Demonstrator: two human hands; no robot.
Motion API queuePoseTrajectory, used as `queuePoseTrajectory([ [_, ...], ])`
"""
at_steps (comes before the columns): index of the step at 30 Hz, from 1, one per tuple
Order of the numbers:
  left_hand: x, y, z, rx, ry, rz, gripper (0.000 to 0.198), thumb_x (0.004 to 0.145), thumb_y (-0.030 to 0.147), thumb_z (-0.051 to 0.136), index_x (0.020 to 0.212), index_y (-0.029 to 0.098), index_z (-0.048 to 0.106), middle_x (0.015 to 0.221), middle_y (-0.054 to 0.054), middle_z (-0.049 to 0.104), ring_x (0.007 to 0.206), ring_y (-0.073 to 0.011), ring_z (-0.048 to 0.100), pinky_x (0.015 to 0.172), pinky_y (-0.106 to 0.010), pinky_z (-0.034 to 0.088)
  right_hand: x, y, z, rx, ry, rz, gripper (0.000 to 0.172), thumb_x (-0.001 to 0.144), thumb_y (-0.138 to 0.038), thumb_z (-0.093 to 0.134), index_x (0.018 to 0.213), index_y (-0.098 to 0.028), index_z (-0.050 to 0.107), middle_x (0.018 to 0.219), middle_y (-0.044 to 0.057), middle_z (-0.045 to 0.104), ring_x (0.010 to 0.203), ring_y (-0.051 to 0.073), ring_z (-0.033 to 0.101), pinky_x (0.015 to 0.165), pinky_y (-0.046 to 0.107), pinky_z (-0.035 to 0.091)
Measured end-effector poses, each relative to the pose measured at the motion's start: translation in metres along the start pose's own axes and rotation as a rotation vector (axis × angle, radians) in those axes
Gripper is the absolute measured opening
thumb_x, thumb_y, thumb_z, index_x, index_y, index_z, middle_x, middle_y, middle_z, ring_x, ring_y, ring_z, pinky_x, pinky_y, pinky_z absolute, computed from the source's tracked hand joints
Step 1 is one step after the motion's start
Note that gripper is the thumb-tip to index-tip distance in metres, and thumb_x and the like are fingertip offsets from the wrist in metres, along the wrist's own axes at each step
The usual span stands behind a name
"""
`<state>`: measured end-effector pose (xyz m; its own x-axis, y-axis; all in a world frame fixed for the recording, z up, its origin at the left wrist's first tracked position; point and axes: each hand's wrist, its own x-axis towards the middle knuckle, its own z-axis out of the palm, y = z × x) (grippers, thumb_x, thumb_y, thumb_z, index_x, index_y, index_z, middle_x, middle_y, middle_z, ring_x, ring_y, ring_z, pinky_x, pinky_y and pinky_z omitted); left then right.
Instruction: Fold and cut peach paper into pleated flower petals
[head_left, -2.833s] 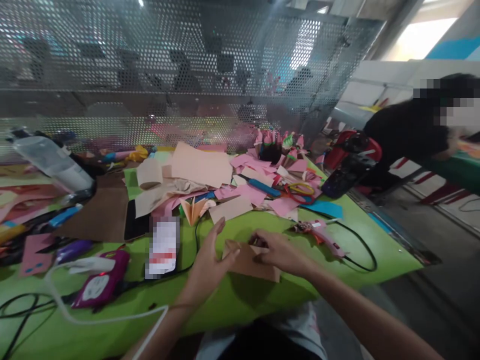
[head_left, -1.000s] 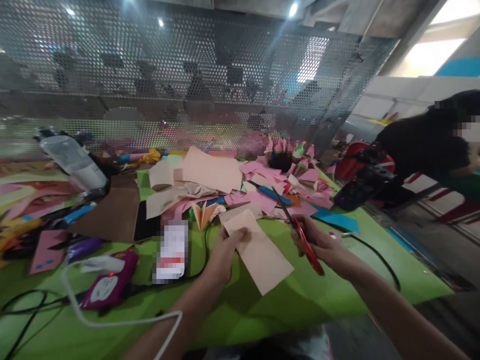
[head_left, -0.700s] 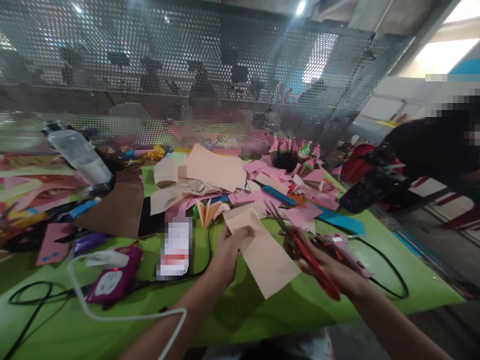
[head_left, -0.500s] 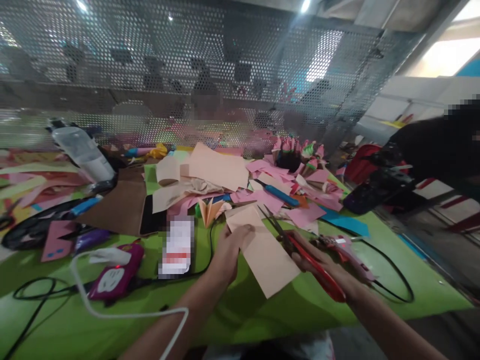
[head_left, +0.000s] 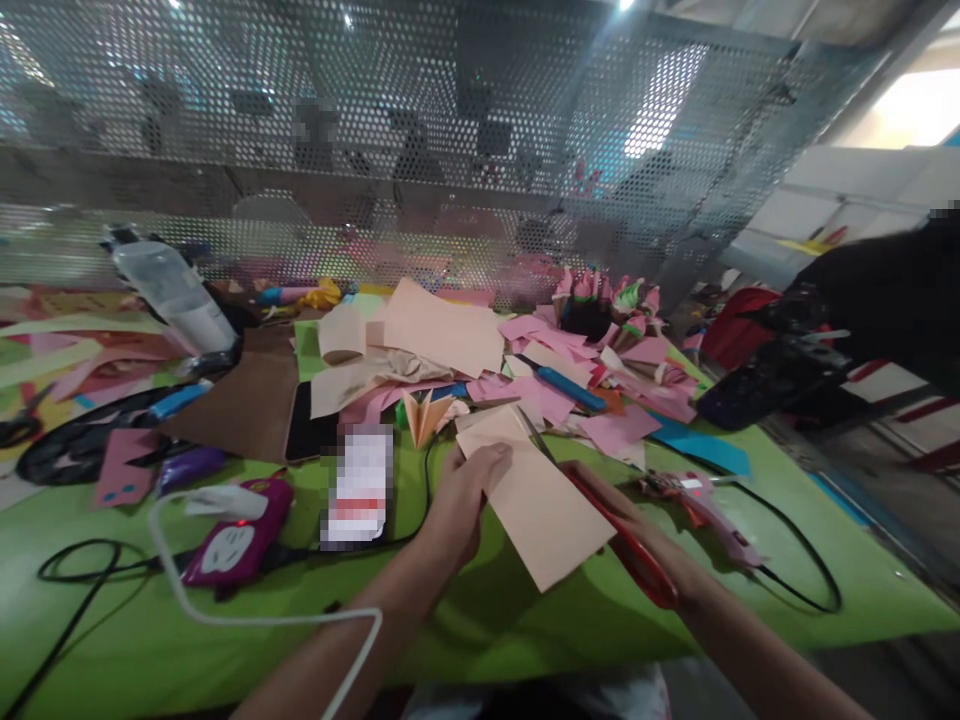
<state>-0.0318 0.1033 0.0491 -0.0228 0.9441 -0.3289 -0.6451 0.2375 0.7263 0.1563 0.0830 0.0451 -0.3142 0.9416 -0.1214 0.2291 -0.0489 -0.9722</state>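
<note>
My left hand (head_left: 459, 500) pinches a peach-coloured sheet of paper (head_left: 540, 520) near its upper left edge, thumb on top. My right hand (head_left: 637, 525) is closed around the red handles of a pair of scissors (head_left: 646, 562). Their dark blades run along the right edge of the paper, partly hidden behind it. Just beyond the sheet stands a small folded peach paper piece (head_left: 424, 416). To the right of my right hand lies a pink glue gun (head_left: 712, 520) with a black cord.
On the green table (head_left: 465, 640) lie a phone (head_left: 361, 490), a magenta power socket (head_left: 244, 540) with cables, and a blue cutter (head_left: 562, 382) among paper scraps. A bottle (head_left: 176, 295) leans at back left. A person in black (head_left: 892, 290) is at right.
The scissors have moved in against the paper's right edge, and their blades, apart before, are now mostly covered by the sheet. My left hand keeps its pinch. The view has shifted slightly.
</note>
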Motion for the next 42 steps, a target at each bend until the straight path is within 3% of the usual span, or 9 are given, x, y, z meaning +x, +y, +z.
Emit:
queuePoseTrajectory([
  [2, 0.0, -0.001, 0.0, 0.018, 0.01, 0.014, 0.026, 0.055, 0.023, 0.075, 0.079, 0.013, 0.068, 0.068, -0.003, 0.07, 0.056, -0.0148, 0.062, 0.054, -0.024, 0.05, 0.002, -0.005, 0.003, -0.01, 0.029, 0.001, 0.047, 0.073, -0.058, 0.065, 0.107, -0.026, 0.07, 0.111, 0.007, 0.069, 0.106, 0.031, 0.06, 0.094, 0.042, 0.048],
  [4, 0.0, -0.002, 0.0, 0.043, 0.019, 0.027, 0.025, 0.055, 0.023, 0.074, 0.078, 0.014, 0.068, 0.068, -0.002, 0.069, 0.056, -0.0149, 0.062, 0.055, -0.025, 0.05, 0.004, -0.004, 0.006, 0.013, 0.036, 0.014, 0.045, 0.074, -0.054, 0.064, 0.108, -0.025, 0.068, 0.115, 0.006, 0.068, 0.107, 0.031, 0.06, 0.097, 0.044, 0.047],
  [9, 0.0, -0.004, 0.0, 0.096, 0.017, 0.027, 0.022, 0.057, 0.023, 0.071, 0.077, 0.014, 0.069, 0.066, -0.002, 0.068, 0.056, -0.0153, 0.061, 0.055, -0.026, 0.049, 0.006, 0.004, 0.007, 0.014, 0.007, -0.009, 0.043, 0.077, -0.049, 0.061, 0.111, -0.022, 0.066, 0.114, 0.007, 0.068, 0.101, 0.03, 0.061, 0.09, 0.042, 0.048],
  [21, 0.002, -0.009, -0.003, 0.094, 0.007, 0.024, 0.027, 0.056, 0.025, 0.074, 0.08, 0.014, 0.067, 0.071, -0.003, 0.07, 0.06, -0.0155, 0.062, 0.059, -0.026, 0.05, 0.005, -0.006, 0.01, 0.011, 0.001, 0.038, 0.037, 0.074, -0.05, 0.063, 0.098, -0.022, 0.066, 0.098, 0.005, 0.068, 0.095, 0.03, 0.059, 0.083, 0.039, 0.049],
  [31, 0.001, -0.009, -0.003, 0.096, 0.026, 0.02, 0.028, 0.057, 0.025, 0.075, 0.082, 0.014, 0.07, 0.072, -0.004, 0.07, 0.061, -0.0168, 0.063, 0.06, -0.027, 0.05, 0.006, 0.011, 0.009, 0.103, -0.011, 0.038, 0.029, 0.077, -0.041, 0.063, 0.1, -0.024, 0.065, 0.1, 0.003, 0.067, 0.096, 0.027, 0.06, 0.083, 0.035, 0.049],
  [35, 0.002, -0.01, -0.004, 0.077, 0.024, 0.022, 0.03, 0.056, 0.024, 0.076, 0.084, 0.014, 0.069, 0.074, -0.004, 0.071, 0.06, -0.0168, 0.063, 0.06, -0.027, 0.051, 0.006, 0.013, 0.01, 0.136, 0.002, 0.024, 0.034, 0.076, -0.043, 0.064, 0.104, -0.024, 0.064, 0.106, 0.004, 0.067, 0.098, 0.028, 0.061, 0.085, 0.038, 0.049],
  [42, 0.002, -0.01, -0.005, 0.095, 0.021, 0.01, 0.03, 0.058, 0.024, 0.074, 0.086, 0.013, 0.069, 0.076, -0.005, 0.072, 0.064, -0.0173, 0.064, 0.062, -0.027, 0.051, 0.007, 0.015, 0.01, 0.076, 0.005, 0.019, 0.034, 0.077, -0.045, 0.064, 0.102, -0.022, 0.064, 0.099, 0.004, 0.068, 0.092, 0.026, 0.061, 0.079, 0.034, 0.05],
])
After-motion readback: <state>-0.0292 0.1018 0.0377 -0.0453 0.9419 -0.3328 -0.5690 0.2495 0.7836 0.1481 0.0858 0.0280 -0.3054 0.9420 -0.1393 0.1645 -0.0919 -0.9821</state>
